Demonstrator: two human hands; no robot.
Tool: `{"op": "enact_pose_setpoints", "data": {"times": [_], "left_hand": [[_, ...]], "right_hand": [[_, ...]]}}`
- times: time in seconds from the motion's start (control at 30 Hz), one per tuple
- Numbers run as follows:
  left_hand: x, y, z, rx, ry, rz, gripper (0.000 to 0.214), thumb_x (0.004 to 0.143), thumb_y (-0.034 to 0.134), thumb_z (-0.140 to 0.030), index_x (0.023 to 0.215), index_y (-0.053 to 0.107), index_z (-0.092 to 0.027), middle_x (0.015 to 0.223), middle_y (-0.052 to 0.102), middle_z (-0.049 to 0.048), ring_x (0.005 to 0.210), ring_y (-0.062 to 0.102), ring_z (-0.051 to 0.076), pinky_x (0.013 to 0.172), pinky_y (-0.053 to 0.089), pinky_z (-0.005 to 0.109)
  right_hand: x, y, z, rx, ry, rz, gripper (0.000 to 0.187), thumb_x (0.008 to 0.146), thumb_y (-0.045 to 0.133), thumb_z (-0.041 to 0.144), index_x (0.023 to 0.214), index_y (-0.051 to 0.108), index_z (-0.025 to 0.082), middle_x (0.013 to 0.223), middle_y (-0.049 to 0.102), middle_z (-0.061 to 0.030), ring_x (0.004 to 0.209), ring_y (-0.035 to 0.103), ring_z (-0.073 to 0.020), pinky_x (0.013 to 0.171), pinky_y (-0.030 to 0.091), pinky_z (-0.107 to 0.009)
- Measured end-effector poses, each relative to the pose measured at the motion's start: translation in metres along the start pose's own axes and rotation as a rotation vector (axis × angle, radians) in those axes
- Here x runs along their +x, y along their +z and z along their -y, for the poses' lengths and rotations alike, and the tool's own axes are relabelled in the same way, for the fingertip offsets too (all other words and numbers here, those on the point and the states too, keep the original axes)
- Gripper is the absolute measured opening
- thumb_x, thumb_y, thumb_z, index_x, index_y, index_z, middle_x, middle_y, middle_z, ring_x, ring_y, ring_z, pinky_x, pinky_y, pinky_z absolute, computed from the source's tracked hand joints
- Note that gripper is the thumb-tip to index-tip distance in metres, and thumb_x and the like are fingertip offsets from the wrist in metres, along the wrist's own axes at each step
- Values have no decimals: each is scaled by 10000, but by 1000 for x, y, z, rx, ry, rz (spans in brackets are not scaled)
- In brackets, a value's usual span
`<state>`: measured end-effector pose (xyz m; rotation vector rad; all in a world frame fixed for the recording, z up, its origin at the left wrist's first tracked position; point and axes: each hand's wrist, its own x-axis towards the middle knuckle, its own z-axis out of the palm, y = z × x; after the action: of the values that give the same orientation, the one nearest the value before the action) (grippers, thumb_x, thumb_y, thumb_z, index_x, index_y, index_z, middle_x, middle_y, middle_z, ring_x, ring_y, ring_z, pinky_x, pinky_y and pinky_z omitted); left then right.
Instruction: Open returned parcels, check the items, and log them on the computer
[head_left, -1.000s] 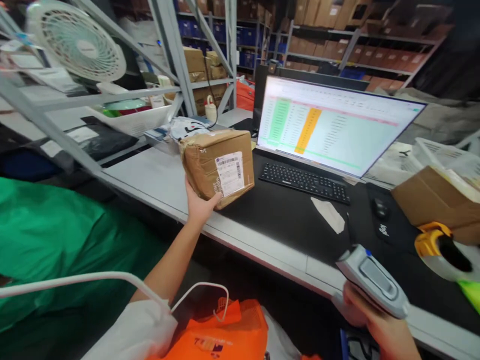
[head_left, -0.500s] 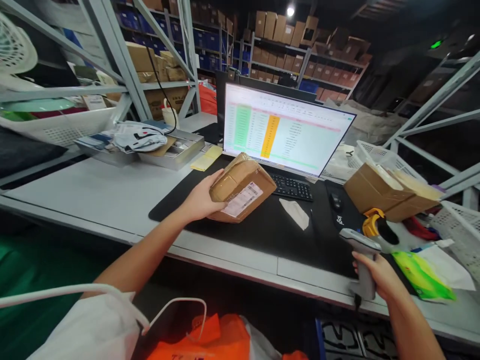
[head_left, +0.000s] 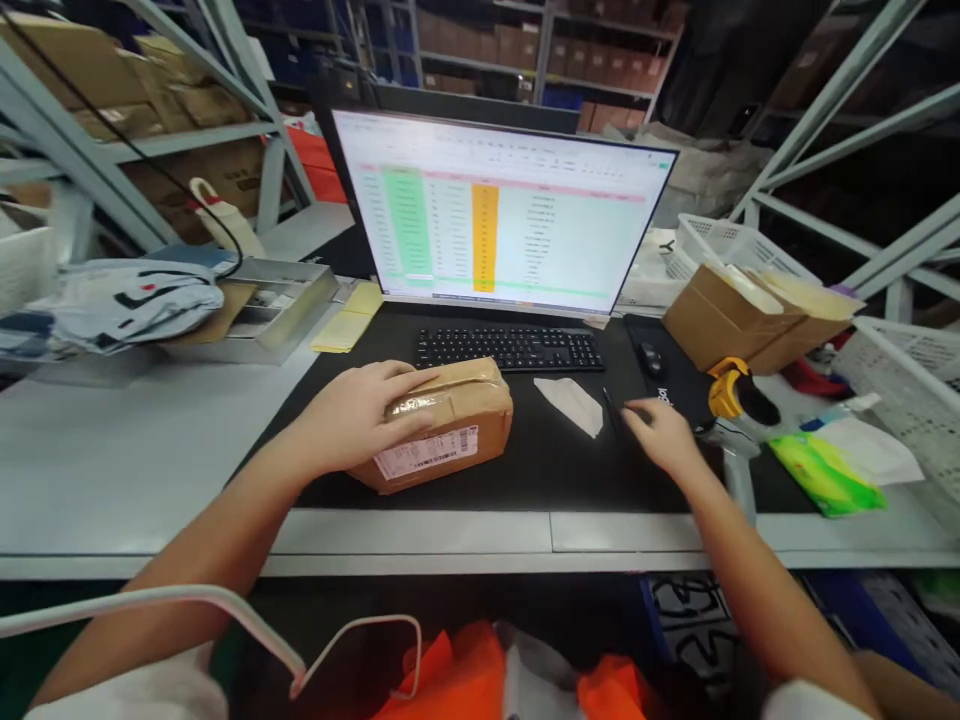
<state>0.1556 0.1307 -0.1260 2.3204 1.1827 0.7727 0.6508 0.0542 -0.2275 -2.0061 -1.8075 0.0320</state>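
Note:
A taped brown cardboard box (head_left: 469,415) with a white barcode label rests on the black desk mat (head_left: 480,490). My left hand (head_left: 367,415) grips its left end, the fingers over the taped top and the thumb along the labelled side. Just right of a thin dark pen (head_left: 611,408), my right hand (head_left: 664,435) is low over the mat with thumb and fingertips slightly apart and no object visible between them. The grey barcode scanner (head_left: 739,470) lies on the desk, partly behind my right forearm.
Behind the box are a keyboard (head_left: 510,350) and a lit monitor (head_left: 525,220). A crumpled white paper (head_left: 570,403) lies on the mat. To the right are a mouse (head_left: 651,360), a yellow-black tape dispenser (head_left: 739,392), a green packet (head_left: 825,475) and an open carton (head_left: 727,320).
My left hand has lowered the box onto the mat and turned it. My right hand has let go of the scanner, now on the desk, and moved toward the pen. The view has shifted.

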Motion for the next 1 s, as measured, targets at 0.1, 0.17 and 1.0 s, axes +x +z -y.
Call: {"op": "enact_pose_setpoints", "data": {"times": [0.1, 0.17, 1.0], "left_hand": [[11, 11, 6, 59, 20, -5, 462, 857, 693, -519, 1280, 759, -346, 1191, 722, 67, 1091, 665, 352, 1153, 410, 490], [9, 8, 17, 54, 8, -16, 463, 899, 625, -547, 1286, 756, -331, 1218, 727, 66, 1104, 668, 348, 1121, 446, 467], [-38, 22, 2, -101, -106, -450, 278, 797, 608, -287, 1014, 773, -234, 1126, 743, 51, 1098, 679, 286, 1061, 524, 459]], "right_hand": [[61, 44, 54, -19, -118, 83, 429, 973, 497, 331, 1284, 686, 103, 1359, 662, -173, 1311, 560, -279, 1133, 407, -382], [89, 64, 71, -87, -121, 86, 482, 980, 517, 321, 1390, 615, 86, 1446, 604, -183, 1405, 462, -315, 1143, 374, -433], [93, 80, 86, -136, -93, 69, 515, 1026, 422, 396, 1398, 609, 93, 1379, 620, -219, 1305, 487, -338, 1072, 351, -487]]}}
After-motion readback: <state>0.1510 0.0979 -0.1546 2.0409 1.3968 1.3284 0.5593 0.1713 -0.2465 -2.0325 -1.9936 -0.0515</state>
